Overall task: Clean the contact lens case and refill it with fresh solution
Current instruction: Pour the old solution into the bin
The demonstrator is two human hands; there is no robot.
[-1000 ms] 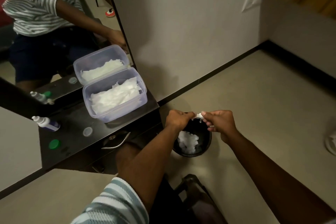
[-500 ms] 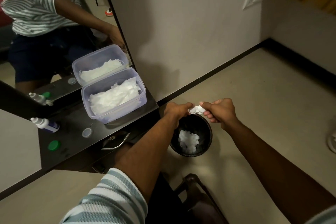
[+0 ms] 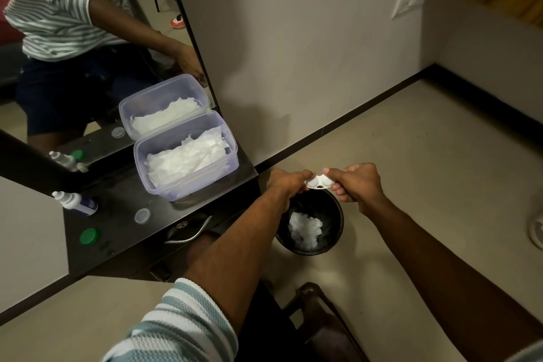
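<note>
A small white contact lens case (image 3: 318, 182) with two open wells is held level between both hands, just above the far rim of a black bin (image 3: 338, 216). My left hand (image 3: 286, 184) pinches its left end and my right hand (image 3: 357, 184) pinches its right end. On the dark shelf (image 3: 117, 232) lie a white solution bottle (image 3: 75, 203) on its side, a clear round cap (image 3: 142, 215) and a green round cap (image 3: 89, 236).
A clear plastic tub (image 3: 188, 156) of white tissues stands on the shelf against a mirror (image 3: 73, 53). The bin on the floor holds crumpled white tissue (image 3: 305, 228). A dark chair (image 3: 320, 320) is below my arms. The wall (image 3: 293, 38) runs behind.
Both hands have lifted the case from over the bin's mouth to its far rim and turned it, so its wells now face up. Things on the shelf have not moved.
</note>
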